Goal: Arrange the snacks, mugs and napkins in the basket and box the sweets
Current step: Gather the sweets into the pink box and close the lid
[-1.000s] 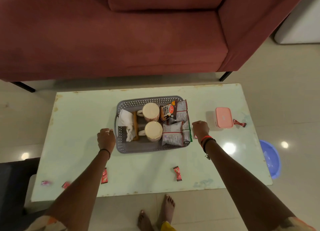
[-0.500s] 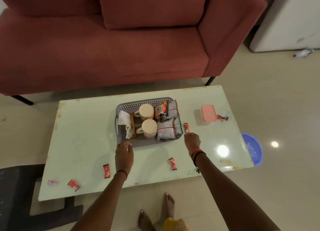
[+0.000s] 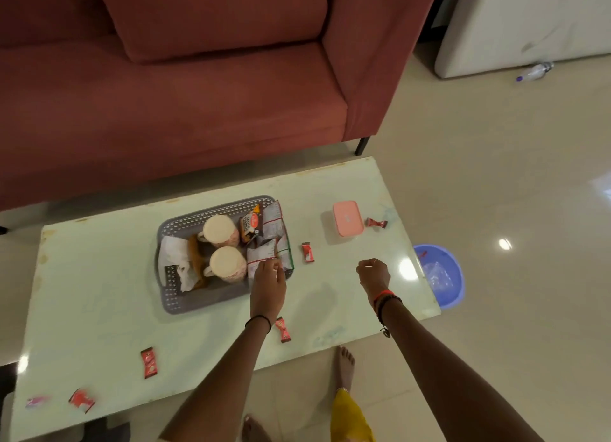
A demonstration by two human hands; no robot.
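A grey basket (image 3: 172, 296) sits mid-table with two cream mugs (image 3: 218, 231) (image 3: 228, 263), white napkins (image 3: 175, 253) on its left side and snack packets (image 3: 269, 223) on its right. My left hand (image 3: 267, 282) is at the basket's front right corner, fingertips on the nearest snack packet (image 3: 261, 259); whether they pinch it is hidden. My right hand (image 3: 373, 274) hovers over the table with loosely curled fingers and holds nothing. The pink box (image 3: 346, 221) stands lidded, far right. Red sweets lie near the basket (image 3: 307, 252), beside the box (image 3: 376, 223) and by my left wrist (image 3: 283, 329).
More sweets lie at the table's front left: a red sweet (image 3: 148, 362), another red sweet (image 3: 81, 400) and a pink sweet (image 3: 36, 401). A red sofa (image 3: 198, 94) runs behind the table. A blue tub (image 3: 439, 276) stands on the floor at the right.
Both hands left the basket's sides. My left hand crossed to the basket's right front corner. My right hand moved right, away from the basket. The view shifted right.
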